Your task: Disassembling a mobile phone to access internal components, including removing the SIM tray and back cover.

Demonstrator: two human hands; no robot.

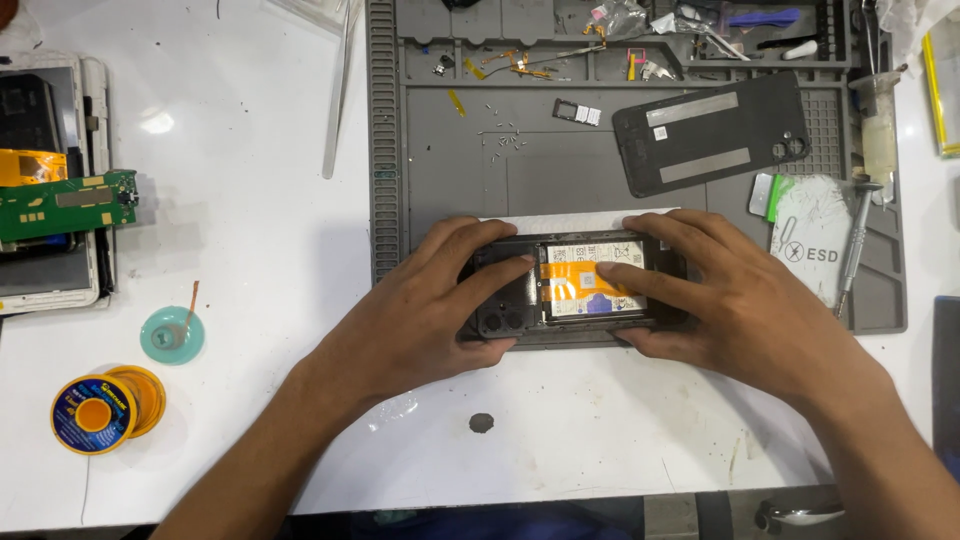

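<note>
An opened black phone point(575, 325) lies lengthwise on the front edge of a grey repair mat point(450, 170), back cover off, its pale battery and an orange flex ribbon point(575, 275) showing. My left hand point(430, 310) grips the phone's left end, thumb near the camera holes. My right hand point(740, 305) holds the right end, its fingers pressing on the orange ribbon over the battery. The removed black back cover point(715, 130) rests inside-up further back on the mat.
Several tiny screws point(505, 140) and a card tray point(578, 113) lie on the mat. A screwdriver point(858, 235) lies at right. At left sit a dismantled tablet with green circuit board point(65, 203), a solder spool point(100, 410) and a teal dish point(172, 335).
</note>
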